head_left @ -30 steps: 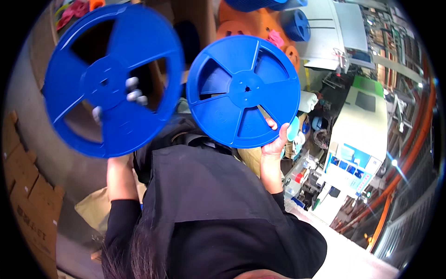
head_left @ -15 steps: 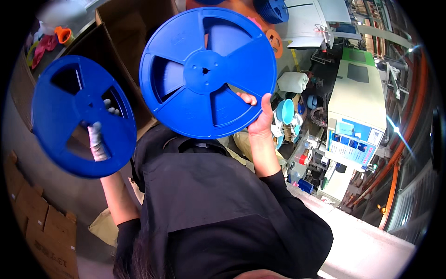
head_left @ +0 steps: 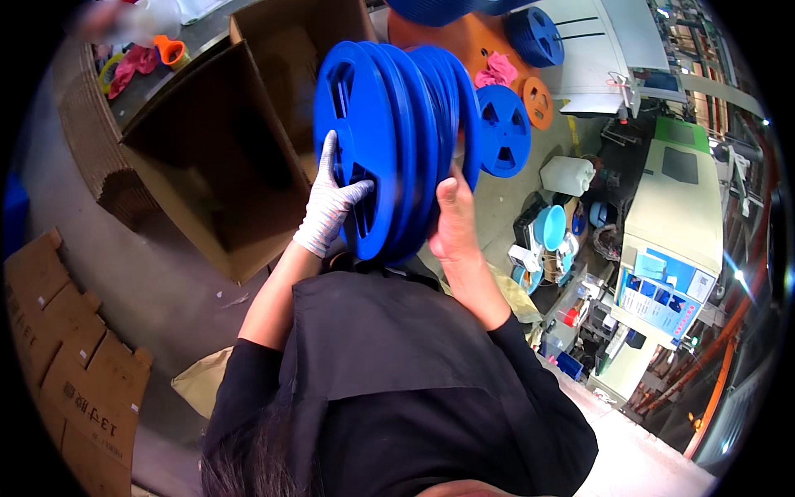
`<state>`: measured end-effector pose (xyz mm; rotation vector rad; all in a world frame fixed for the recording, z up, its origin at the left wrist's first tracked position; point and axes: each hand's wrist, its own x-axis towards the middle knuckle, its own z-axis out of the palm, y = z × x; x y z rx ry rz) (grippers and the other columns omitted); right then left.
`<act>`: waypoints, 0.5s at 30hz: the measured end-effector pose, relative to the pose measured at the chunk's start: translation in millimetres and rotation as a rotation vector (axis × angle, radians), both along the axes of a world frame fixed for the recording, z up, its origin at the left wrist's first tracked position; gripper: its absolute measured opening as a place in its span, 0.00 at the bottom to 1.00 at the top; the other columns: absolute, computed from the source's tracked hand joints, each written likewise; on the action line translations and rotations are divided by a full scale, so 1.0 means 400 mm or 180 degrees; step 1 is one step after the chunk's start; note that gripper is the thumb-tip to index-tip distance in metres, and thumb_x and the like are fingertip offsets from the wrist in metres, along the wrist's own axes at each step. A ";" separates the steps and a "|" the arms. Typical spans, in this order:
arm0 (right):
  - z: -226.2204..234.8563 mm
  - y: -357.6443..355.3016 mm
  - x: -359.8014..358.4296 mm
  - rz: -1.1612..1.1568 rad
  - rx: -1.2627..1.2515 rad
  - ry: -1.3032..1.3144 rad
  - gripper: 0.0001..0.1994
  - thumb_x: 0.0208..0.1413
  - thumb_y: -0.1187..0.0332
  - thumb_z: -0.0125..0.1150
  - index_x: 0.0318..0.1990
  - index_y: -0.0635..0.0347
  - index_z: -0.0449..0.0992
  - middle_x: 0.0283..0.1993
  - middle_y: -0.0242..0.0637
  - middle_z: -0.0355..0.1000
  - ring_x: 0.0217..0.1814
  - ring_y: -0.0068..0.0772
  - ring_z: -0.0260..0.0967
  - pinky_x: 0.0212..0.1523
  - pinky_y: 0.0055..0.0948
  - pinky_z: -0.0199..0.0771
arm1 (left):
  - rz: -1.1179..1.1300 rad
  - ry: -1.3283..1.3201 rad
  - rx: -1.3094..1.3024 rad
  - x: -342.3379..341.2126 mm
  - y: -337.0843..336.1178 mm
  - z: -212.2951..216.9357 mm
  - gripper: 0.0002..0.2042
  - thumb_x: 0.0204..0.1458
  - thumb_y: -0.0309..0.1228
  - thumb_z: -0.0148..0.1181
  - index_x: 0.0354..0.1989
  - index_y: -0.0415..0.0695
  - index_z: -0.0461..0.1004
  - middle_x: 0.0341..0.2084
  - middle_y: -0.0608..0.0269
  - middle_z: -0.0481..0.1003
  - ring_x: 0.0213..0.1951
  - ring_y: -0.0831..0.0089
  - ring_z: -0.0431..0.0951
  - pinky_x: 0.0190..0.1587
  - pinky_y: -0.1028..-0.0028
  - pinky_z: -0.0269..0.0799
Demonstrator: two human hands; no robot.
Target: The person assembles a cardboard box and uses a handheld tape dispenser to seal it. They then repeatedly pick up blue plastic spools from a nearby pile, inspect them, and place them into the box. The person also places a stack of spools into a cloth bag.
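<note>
Left hand (head_left: 333,197) sports white knit glove (head_left: 319,222), faintly flecked; right hand (head_left: 454,222) bare. Black sleeves (head_left: 247,377), charcoal apron (head_left: 385,335) over black top (head_left: 397,443), dark hair (head_left: 261,447) showing.

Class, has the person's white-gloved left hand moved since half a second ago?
Yes: the white-gloved left hand has moved right and up the picture, relative to the open brown cardboard box.

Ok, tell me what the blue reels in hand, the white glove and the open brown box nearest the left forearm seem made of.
Blue reels: probably moulded plastic, smooth with a slight sheen; even colour and soft highlights suggest it.
White glove: likely knitted fabric, matte, close-fitting, faintly flecked; fibre unclear.
Open brown box: most likely cardboard, matte, with thin, flat, plain walls.
</note>
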<state>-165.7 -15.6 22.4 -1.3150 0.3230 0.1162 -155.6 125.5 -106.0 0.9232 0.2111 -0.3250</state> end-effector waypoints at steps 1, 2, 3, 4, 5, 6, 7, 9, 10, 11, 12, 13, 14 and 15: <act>-0.020 -0.044 -0.010 0.0189 -0.0156 0.0016 0.39 0.49 0.42 0.61 0.57 0.68 0.62 0.38 0.36 0.72 0.44 0.30 0.70 0.48 0.30 0.70 | -0.0087 0.0005 -0.0434 -0.001 0.020 0.014 0.50 0.41 0.21 0.66 0.71 0.54 0.40 0.56 0.53 0.65 0.52 0.64 0.70 0.55 0.68 0.67; -0.013 -0.055 -0.007 0.0009 -0.0141 0.0101 0.36 0.52 0.44 0.60 0.56 0.68 0.64 0.33 0.35 0.70 0.41 0.30 0.69 0.46 0.30 0.70 | -0.0176 0.0321 -0.0938 -0.002 0.049 0.103 0.38 0.43 0.31 0.66 0.65 0.43 0.55 0.55 0.57 0.66 0.54 0.61 0.69 0.57 0.69 0.65; -0.005 -0.063 -0.006 -0.0167 -0.0127 0.0188 0.33 0.55 0.46 0.58 0.55 0.68 0.65 0.28 0.34 0.69 0.38 0.30 0.69 0.43 0.29 0.70 | -0.0751 0.0155 -0.0301 0.006 0.087 -0.038 0.32 0.43 0.32 0.65 0.59 0.42 0.62 0.49 0.57 0.70 0.51 0.64 0.70 0.57 0.67 0.65; -0.001 -0.079 -0.011 -0.0277 -0.0051 0.0296 0.30 0.57 0.48 0.56 0.55 0.67 0.66 0.28 0.34 0.70 0.38 0.31 0.70 0.44 0.30 0.70 | -0.0609 0.0268 -0.0860 0.004 0.117 -0.006 0.31 0.43 0.34 0.65 0.58 0.42 0.63 0.48 0.56 0.70 0.51 0.64 0.70 0.57 0.66 0.66; -0.009 -0.100 -0.018 -0.0398 0.0170 0.0264 0.28 0.57 0.50 0.57 0.54 0.67 0.66 0.28 0.34 0.70 0.36 0.28 0.69 0.41 0.27 0.70 | -0.0451 0.0376 -0.1409 -0.006 0.151 0.050 0.30 0.43 0.35 0.64 0.56 0.41 0.64 0.46 0.56 0.71 0.51 0.64 0.71 0.56 0.65 0.66; -0.018 -0.122 -0.024 -0.0480 0.0237 0.0272 0.27 0.59 0.51 0.56 0.54 0.67 0.66 0.28 0.34 0.70 0.36 0.28 0.69 0.41 0.28 0.71 | -0.0244 0.0427 -0.1559 -0.018 0.168 0.118 0.31 0.42 0.40 0.64 0.55 0.40 0.65 0.45 0.55 0.71 0.50 0.62 0.71 0.57 0.65 0.67; -0.023 -0.140 -0.029 -0.0561 0.0278 0.0276 0.26 0.60 0.51 0.54 0.53 0.66 0.66 0.28 0.34 0.69 0.36 0.29 0.69 0.41 0.29 0.71 | -0.0236 0.0579 -0.1788 -0.024 0.183 0.135 0.35 0.40 0.43 0.65 0.57 0.41 0.63 0.44 0.56 0.71 0.51 0.60 0.71 0.58 0.62 0.66; -0.032 -0.171 -0.043 -0.0811 0.0164 0.0280 0.24 0.62 0.52 0.51 0.52 0.66 0.67 0.26 0.34 0.68 0.36 0.32 0.69 0.42 0.31 0.71 | -0.0148 0.0690 -0.2302 -0.043 0.189 0.117 0.37 0.40 0.46 0.66 0.59 0.42 0.61 0.42 0.56 0.71 0.51 0.58 0.71 0.60 0.58 0.64; -0.032 -0.180 -0.049 -0.0871 0.0185 0.0322 0.22 0.63 0.52 0.47 0.50 0.64 0.68 0.25 0.34 0.67 0.36 0.35 0.69 0.47 0.34 0.69 | -0.0188 0.0565 -0.2796 -0.051 0.182 0.078 0.38 0.39 0.46 0.67 0.58 0.42 0.61 0.43 0.55 0.72 0.50 0.57 0.72 0.59 0.56 0.65; -0.032 -0.188 -0.051 -0.0926 0.0208 0.0341 0.22 0.64 0.52 0.47 0.50 0.65 0.68 0.25 0.35 0.66 0.36 0.36 0.68 0.47 0.35 0.68 | -0.0223 0.0434 -0.3315 -0.058 0.168 0.040 0.38 0.39 0.47 0.67 0.58 0.42 0.62 0.43 0.54 0.72 0.50 0.56 0.73 0.59 0.55 0.66; -0.036 -0.195 -0.053 -0.0917 0.0240 0.0356 0.22 0.64 0.52 0.46 0.49 0.65 0.69 0.25 0.35 0.66 0.36 0.36 0.68 0.47 0.35 0.68 | -0.0265 0.0296 -0.3831 -0.067 0.161 0.005 0.38 0.38 0.47 0.68 0.58 0.43 0.63 0.43 0.53 0.73 0.49 0.55 0.74 0.58 0.54 0.67; -0.037 -0.205 -0.057 -0.0937 0.0245 0.0368 0.22 0.64 0.53 0.45 0.49 0.65 0.69 0.25 0.35 0.66 0.36 0.36 0.68 0.47 0.35 0.68 | -0.0278 0.0237 -0.3943 -0.066 0.154 0.009 0.38 0.38 0.48 0.68 0.58 0.43 0.63 0.43 0.53 0.73 0.49 0.55 0.75 0.59 0.54 0.67; -0.037 -0.207 -0.060 -0.0944 0.0237 0.0359 0.21 0.64 0.53 0.45 0.49 0.65 0.69 0.25 0.35 0.66 0.36 0.36 0.68 0.46 0.34 0.68 | -0.0293 0.0178 -0.4053 -0.065 0.147 0.016 0.39 0.38 0.48 0.68 0.59 0.42 0.62 0.43 0.53 0.73 0.49 0.55 0.75 0.59 0.53 0.66; -0.036 -0.210 -0.062 -0.0951 0.0228 0.0350 0.21 0.65 0.53 0.45 0.49 0.65 0.69 0.25 0.35 0.66 0.35 0.36 0.67 0.46 0.34 0.68 | -0.0308 0.0120 -0.4164 -0.063 0.139 0.020 0.39 0.38 0.49 0.68 0.59 0.42 0.62 0.44 0.52 0.73 0.49 0.55 0.75 0.59 0.53 0.66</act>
